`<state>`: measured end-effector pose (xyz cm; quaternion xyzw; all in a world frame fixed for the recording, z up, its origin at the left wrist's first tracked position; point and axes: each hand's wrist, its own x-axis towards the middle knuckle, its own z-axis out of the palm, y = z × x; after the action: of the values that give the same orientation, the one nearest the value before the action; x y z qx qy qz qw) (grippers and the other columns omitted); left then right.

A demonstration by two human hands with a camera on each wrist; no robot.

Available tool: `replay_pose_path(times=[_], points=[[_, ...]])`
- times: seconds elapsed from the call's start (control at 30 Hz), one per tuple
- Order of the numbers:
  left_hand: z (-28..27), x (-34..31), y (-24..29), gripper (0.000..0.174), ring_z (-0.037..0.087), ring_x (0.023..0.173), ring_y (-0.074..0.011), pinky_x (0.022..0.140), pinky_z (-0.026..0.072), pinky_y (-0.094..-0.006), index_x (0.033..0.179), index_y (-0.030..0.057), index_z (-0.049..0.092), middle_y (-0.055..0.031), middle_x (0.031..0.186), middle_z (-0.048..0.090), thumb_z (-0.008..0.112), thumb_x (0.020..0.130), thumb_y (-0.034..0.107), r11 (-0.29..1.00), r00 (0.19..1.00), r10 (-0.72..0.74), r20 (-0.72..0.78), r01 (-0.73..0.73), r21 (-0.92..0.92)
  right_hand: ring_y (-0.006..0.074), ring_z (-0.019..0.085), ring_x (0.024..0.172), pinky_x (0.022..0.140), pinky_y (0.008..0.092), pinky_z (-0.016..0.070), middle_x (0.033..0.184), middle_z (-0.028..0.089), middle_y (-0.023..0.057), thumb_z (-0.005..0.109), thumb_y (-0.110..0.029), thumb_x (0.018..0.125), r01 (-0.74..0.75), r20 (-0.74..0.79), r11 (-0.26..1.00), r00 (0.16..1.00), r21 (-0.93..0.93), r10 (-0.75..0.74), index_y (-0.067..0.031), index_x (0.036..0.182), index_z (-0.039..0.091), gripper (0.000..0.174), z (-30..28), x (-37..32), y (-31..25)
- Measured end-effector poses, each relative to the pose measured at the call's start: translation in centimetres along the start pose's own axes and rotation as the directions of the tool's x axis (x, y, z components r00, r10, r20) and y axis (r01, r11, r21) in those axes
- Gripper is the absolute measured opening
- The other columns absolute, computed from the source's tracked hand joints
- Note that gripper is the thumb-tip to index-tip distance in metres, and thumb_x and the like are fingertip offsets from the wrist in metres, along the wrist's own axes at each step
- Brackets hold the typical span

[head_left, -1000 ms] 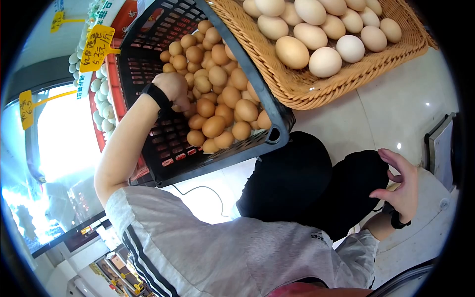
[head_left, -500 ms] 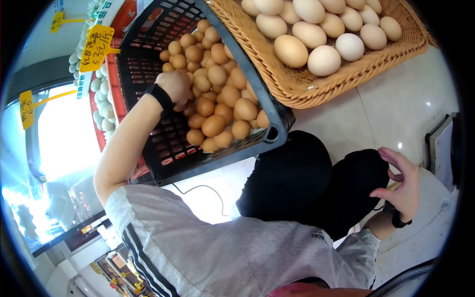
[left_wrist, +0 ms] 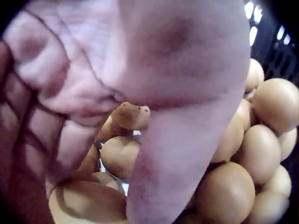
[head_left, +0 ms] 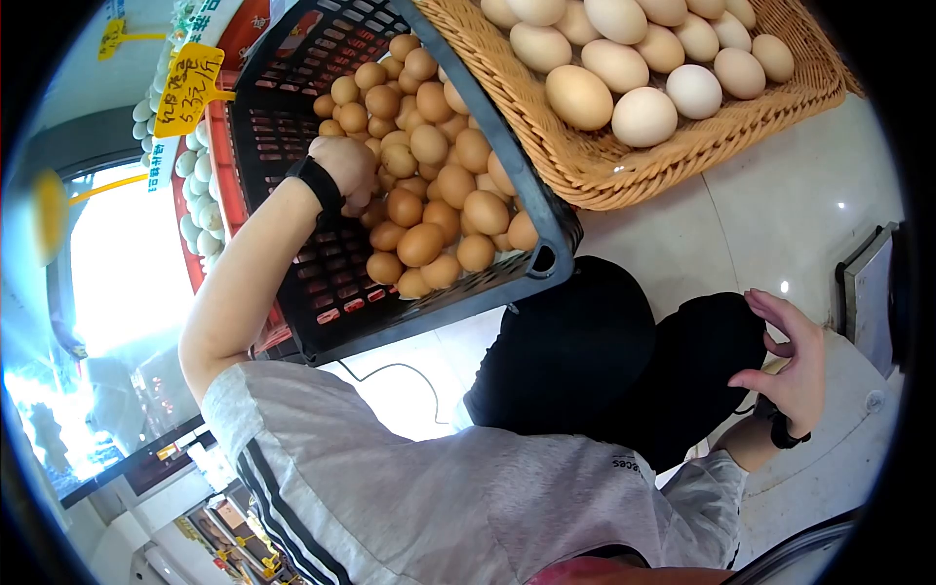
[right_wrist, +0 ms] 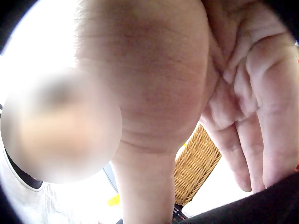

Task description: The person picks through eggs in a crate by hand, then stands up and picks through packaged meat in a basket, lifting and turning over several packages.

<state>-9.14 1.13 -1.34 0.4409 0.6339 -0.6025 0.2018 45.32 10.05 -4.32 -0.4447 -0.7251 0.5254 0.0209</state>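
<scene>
Inside a black plastic crate (head_left: 419, 327) lie many brown eggs (head_left: 421, 244). My left hand (head_left: 343, 171) reaches down among them near the crate's left wall, a dark band round the wrist. In the left wrist view its thumb and curled fingers stand on either side of a brown egg (left_wrist: 86, 203), the fingertips right at its shell. More eggs (left_wrist: 261, 154) crowd beside the thumb. My right hand (head_left: 795, 375) hangs by the right knee, fingers and thumb apart, holding nothing. The right wrist view shows its straight, loose fingers close to dark cloth.
A wicker basket (head_left: 546, 156) with paler eggs (head_left: 643, 117) stands against the crate's right side. To the left are a red crate with pale eggs (head_left: 202, 210) and a yellow price tag (head_left: 190, 90). A metal-topped device (head_left: 871, 292) sits at far right.
My left hand has shifted very slightly to the right and up in the head view, staying among the brown eggs. My right hand has kept its place.
</scene>
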Motion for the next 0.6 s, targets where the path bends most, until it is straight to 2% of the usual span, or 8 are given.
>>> replay_pose_path(times=[0.13,0.23,0.27,0.33,0.43,0.53,0.6], points=[[-0.4,-0.5,-0.1,0.038,0.076,0.1,-0.025,0.082,0.0585,-0.0385,0.1,0.0122,0.082,-0.007,0.104,0.079,0.089,0.069,0.034,0.999,1.0,0.019,0.011,-0.018,-0.032,0.0204,0.066,0.127,0.083,0.0345,0.0569,0.131,0.072,0.0071,0.102,-0.049,0.048,-0.002,0.006,1.0,1.0,0.001,0.002,-0.0048,0.14,0.063,0.109,0.0,0.0,0.0],[-0.6,-1.6,-1.4,0.041,0.076,0.097,-0.0292,0.081,0.0603,-0.0416,0.098,0.0092,0.08,-0.0123,0.103,0.078,0.088,0.07,0.037,0.974,0.982,0.001,-0.19,-0.044,-0.222,0.0203,0.066,0.127,0.083,0.0346,0.0569,0.132,0.072,0.0073,0.102,-0.049,0.048,-0.011,0.008,1.0,1.0,0.007,0.011,-0.0045,0.14,0.063,0.109,-0.1,-0.1,-0.1],[-1.3,-2.0,-1.8,0.046,0.076,0.094,-0.033,0.08,0.0613,-0.0426,0.096,0.0057,0.079,-0.016,0.098,0.077,0.088,0.07,0.042,0.965,0.976,-0.042,-0.215,-0.016,-0.263,0.0202,0.066,0.127,0.083,0.0345,0.0569,0.132,0.072,0.0074,0.102,-0.05,0.048,-0.013,0.009,1.0,1.0,0.005,0.013,-0.0044,0.14,0.063,0.11,-0.1,-0.1,-0.1],[-0.4,-1.9,-3.3,0.039,0.072,0.081,-0.0354,0.072,0.0589,-0.0423,0.085,-0.0011,0.073,-0.0171,0.082,0.074,0.084,0.076,0.035,0.915,0.847,0.087,-0.525,-0.277,-0.295,0.0202,0.065,0.127,0.083,0.0345,0.0568,0.132,0.072,0.0075,0.102,-0.049,0.048,-0.015,0.015,1.0,1.0,0.001,0.015,-0.0044,0.14,0.062,0.109,-0.1,0.0,-0.2],[-0.9,-1.1,-2.9,0.043,0.071,0.079,-0.0354,0.073,0.0576,-0.0414,0.085,-0.0043,0.072,-0.0184,0.081,0.072,0.085,0.08,0.036,0.831,0.823,0.131,-0.553,-0.395,-0.392,0.0204,0.065,0.127,0.083,0.0347,0.0569,0.133,0.071,0.0077,0.102,-0.048,0.048,-0.016,0.022,1.0,1.0,-0.006,0.017,-0.0045,0.14,0.062,0.109,-0.2,0.1,-0.3],[-1.2,-1.0,-2.2,0.047,0.07,0.08,-0.0352,0.073,0.0565,-0.0412,0.088,-0.0058,0.071,-0.0188,0.082,0.072,0.085,0.083,0.038,0.818,0.793,0.167,-0.586,-0.444,-0.366,0.0207,0.065,0.127,0.084,0.0348,0.0569,0.133,0.071,0.0078,0.103,-0.046,0.049,-0.026,0.028,1.0,0.999,-0.015,0.027,-0.0047,0.141,0.062,0.109,-0.1,0.2,-0.4],[-1.5,-0.9,-1.6,0.041,0.072,0.086,-0.0347,0.076,0.0574,-0.0421,0.09,-0.0011,0.073,-0.0174,0.085,0.073,0.084,0.084,0.037,0.809,0.813,0.192,-0.55,-0.448,-0.38,0.0207,0.065,0.127,0.083,0.0347,0.057,0.133,0.071,0.0078,0.103,-0.045,0.049,-0.032,0.03,0.999,0.999,-0.026,0.033,-0.0048,0.142,0.062,0.109,-0.1,0.2,-0.5]])
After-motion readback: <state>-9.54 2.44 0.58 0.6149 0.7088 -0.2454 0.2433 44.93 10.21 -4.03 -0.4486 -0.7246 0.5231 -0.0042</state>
